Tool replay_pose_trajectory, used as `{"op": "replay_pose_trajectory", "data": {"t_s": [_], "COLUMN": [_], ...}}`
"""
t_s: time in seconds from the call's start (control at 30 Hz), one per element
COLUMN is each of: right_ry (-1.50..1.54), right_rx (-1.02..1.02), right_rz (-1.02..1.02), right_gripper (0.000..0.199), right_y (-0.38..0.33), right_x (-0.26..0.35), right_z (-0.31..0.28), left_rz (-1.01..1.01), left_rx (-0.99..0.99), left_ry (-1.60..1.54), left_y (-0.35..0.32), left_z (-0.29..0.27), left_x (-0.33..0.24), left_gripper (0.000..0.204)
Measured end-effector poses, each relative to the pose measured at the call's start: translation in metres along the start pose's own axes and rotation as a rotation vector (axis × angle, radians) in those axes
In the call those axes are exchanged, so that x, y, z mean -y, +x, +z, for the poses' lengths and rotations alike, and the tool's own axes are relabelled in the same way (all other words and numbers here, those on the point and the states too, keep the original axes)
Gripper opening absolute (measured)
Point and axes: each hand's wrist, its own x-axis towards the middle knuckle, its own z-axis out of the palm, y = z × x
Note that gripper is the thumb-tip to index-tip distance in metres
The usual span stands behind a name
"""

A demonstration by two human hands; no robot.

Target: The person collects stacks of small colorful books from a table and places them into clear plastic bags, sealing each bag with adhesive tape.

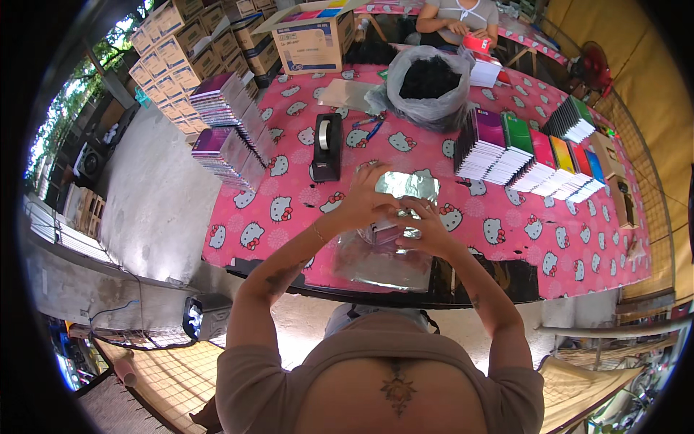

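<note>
A clear, shiny plastic bag [390, 269] lies at the table's near edge, its glossy far part catching the light. Inside or under it, between my hands, shows a small notebook stack [381, 233], partly covered by my fingers. With fingers bent, my left hand [366, 201] grips the plastic at the stack's far left. My right hand [425, 226] curls over the plastic on the right side, thumb and fingers pinched at it. Just beyond my left hand stands a black tape dispenser [327, 148] with a roll of clear tape.
Tall notebook stacks [230, 137] stand at left; a coloured row of notebooks [517, 148] stands at right. A grey plastic bag of black stuff [428, 90] sits farther back, near blue-handled scissors [374, 129]. Cardboard boxes [311, 47] are behind. Across the table, another person [459, 22] handles a red item.
</note>
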Motion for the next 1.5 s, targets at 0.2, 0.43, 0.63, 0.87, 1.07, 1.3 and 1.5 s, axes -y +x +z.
{"op": "replay_pose_trajectory", "data": {"t_s": [0.2, 0.43, 0.63, 0.87, 1.07, 1.3, 1.5], "right_ry": [0.297, 1.1, 0.654, 0.147, 0.309, 0.612, 0.761], "right_rx": [-0.024, 0.095, -0.05, -0.113, -0.133, -0.297, -0.364], "right_rz": [-0.052, 0.36, 0.106, -0.261, -0.032, 0.26, 0.405], "right_gripper": [0.059, 0.049, 0.042, 0.03, 0.033, 0.042, 0.029], "right_y": [0.001, 0.046, 0.033, 0.024, 0.027, 0.035, 0.031], "right_x": [-0.007, -0.042, -0.025, -0.011, 0.005, 0.0, -0.005], "right_z": [0.006, 0.013, -0.002, -0.02, -0.013, 0.003, 0.028], "left_rz": [-0.382, -0.842, -0.523, -0.179, -0.459, -0.499, -0.832], "left_rx": [-0.215, -0.099, -0.064, -0.007, 0.02, -0.031, -0.146], "left_ry": [0.003, -0.98, -0.414, 0.185, -0.031, 0.165, -0.848], "left_y": [-0.007, -0.056, -0.057, -0.047, -0.019, -0.008, -0.044], "left_z": [0.026, 0.028, 0.022, 0.002, 0.005, 0.011, 0.024], "left_x": [-0.011, 0.002, -0.022, -0.059, -0.051, -0.029, 0.054], "left_gripper": [0.076, 0.063, 0.045, 0.031, 0.033, 0.052, 0.05]}}
